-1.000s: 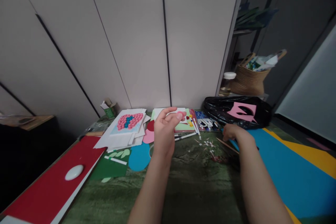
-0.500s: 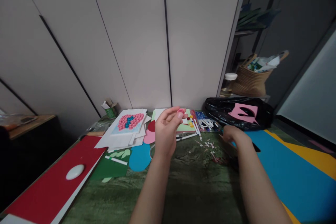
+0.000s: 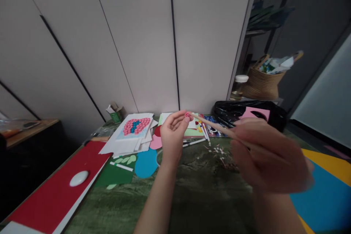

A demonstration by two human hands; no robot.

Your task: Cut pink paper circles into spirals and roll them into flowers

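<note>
While the desk [image 3: 208,201] meets pale cabinet doors [image 3: 208,44] at its far edge, an open stretch of its green surface lies between the two forearms. A red sheet [image 3: 55,190] follows the left edge, a stack of white papers [image 3: 117,146] sits near the far left corner, a black bag [image 3: 226,111] lies toward the far right corner, and a blue sheet [image 3: 323,197] covers part of the right side. Small paper scraps [image 3: 218,150] lie between the hands. Above the desk, before the middle of the far edge, the left hand [image 3: 172,131] pinches a pink coil [image 3: 188,114] between thumb and fingertips. The right hand [image 3: 268,157], blurred, grips a thin stick [image 3: 212,124] whose tip reaches the coil; contact cannot be told.
</note>
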